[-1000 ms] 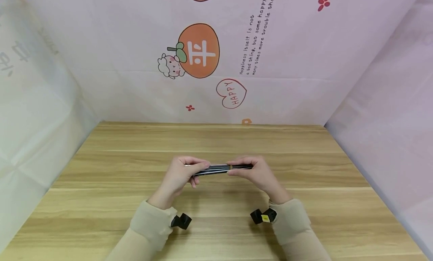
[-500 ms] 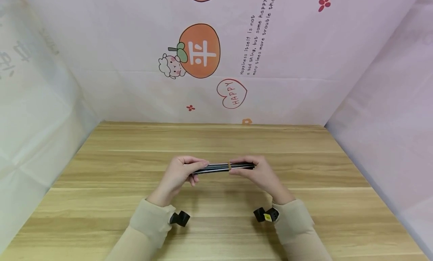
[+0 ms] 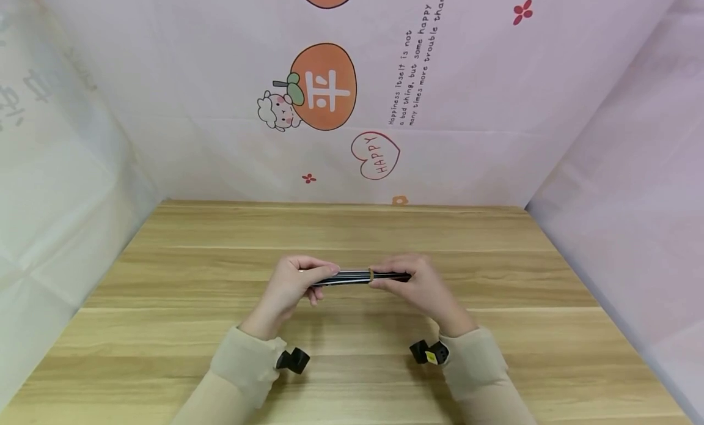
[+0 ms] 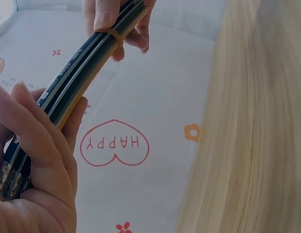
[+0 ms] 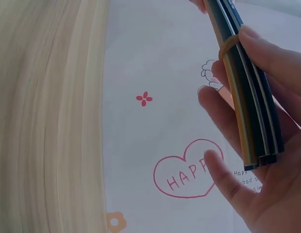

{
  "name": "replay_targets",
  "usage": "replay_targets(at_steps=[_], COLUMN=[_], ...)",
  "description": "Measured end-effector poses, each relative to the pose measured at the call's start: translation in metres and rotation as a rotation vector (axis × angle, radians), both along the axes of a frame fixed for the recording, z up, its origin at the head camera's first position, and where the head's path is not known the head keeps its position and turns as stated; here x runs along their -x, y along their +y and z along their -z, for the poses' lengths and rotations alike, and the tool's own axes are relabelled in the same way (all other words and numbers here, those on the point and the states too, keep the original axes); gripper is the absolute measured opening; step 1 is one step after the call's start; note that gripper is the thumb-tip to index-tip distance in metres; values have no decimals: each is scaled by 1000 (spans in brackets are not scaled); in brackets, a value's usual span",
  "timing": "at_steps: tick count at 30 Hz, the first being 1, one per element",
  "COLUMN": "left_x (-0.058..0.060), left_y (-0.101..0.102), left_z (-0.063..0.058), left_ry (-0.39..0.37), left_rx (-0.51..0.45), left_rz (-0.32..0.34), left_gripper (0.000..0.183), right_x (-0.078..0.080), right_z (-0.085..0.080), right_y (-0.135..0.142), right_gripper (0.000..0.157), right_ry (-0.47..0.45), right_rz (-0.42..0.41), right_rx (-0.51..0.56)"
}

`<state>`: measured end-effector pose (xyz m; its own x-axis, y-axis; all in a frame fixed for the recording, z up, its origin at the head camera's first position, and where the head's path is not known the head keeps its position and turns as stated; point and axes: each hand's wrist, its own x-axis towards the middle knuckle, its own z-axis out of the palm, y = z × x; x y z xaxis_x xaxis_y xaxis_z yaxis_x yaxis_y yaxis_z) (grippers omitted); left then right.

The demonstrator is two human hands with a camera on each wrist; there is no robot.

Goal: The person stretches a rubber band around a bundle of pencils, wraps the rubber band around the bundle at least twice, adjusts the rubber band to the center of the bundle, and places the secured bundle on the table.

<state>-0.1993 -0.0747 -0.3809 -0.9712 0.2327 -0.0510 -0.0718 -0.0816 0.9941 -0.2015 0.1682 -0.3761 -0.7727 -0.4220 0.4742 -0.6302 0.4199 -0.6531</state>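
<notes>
A bundle of pencils, dark with pale stripes, is held level above the table between both hands. My left hand grips the end with the metal ferrules, thumb on top. My right hand pinches the bundle near a tan rubber band, thumb and fingertips right at it. In the right wrist view the band circles the pencils, and the thumb lies beside it. The flat dark pencil ends point toward the right palm, while its lower fingers stand away from the bundle.
The wood-grain table spreads under both hands. White printed cloth walls rise at its back and sides. Small black devices sit on both wrists at the beige cuffs.
The right hand shifts slightly right and then back left at the rubber band. The left hand keeps its grip almost in place, and the view tips up slightly.
</notes>
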Motion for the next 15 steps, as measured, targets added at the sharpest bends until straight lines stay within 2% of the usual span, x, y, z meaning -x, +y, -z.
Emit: replay_targets(at_steps=[3,6,10,13,15], left_x=[-1,-3,-4,-3,-3], left_y=[2,3,4,4,5], left_z=[1,1,2,3,3], left_ry=[3,6,13,21,26], left_rx=[-6,-13,-13,-6,-1], left_rz=[21,42,46,54,57], left_gripper=[23,23,24,24,24], right_x=[-2,-13,-23,-16,-9], right_z=[2,-9,-24,-12,-2], right_y=[-5,-13,-21,-19,-16], right_gripper=[25,23,22,24,28], right_ry=[-22,-62,-46,-26,-47], right_rz=[-24,-38,-10,9,17], right_rx=[8,-7,-45,-48,-42])
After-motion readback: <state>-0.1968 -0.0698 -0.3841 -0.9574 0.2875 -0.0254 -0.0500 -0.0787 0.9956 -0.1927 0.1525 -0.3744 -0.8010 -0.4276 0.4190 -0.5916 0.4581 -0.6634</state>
